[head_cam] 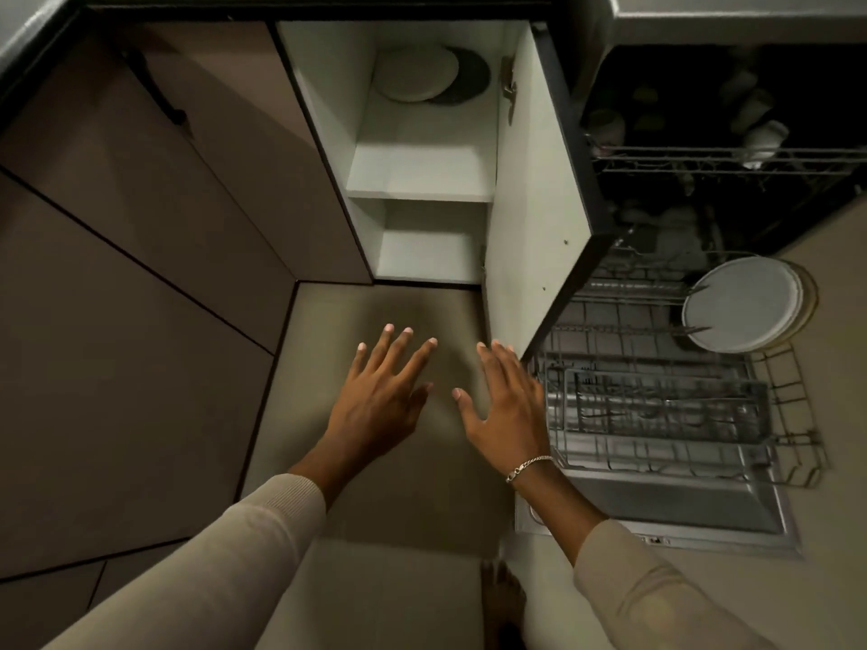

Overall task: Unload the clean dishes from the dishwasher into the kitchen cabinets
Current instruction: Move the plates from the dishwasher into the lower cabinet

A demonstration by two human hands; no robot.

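Hovering at centre frame, the left hand (pixel 380 391) and right hand (pixel 504 405) hold nothing, fingers (pixel 396 351) spread wide. The plates (pixel 741 304) stand on edge in the lower rack (pixel 657 443) at middle right, up and rightward of the right hand, the nearer one; the open cabinet (pixel 422 171) sits above.

Dim warm light, deep shadows, wide-angle edge distortion, slight blur

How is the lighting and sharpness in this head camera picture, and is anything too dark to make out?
Head view: dim, warm light; the open cabinet interior is brightest; the upper rack lies in deep shadow, its contents barely readable; the lower rack wires look slightly smeared; the wide-angle lens bends cabinet edges; left hand and right hand are fairly sharp.
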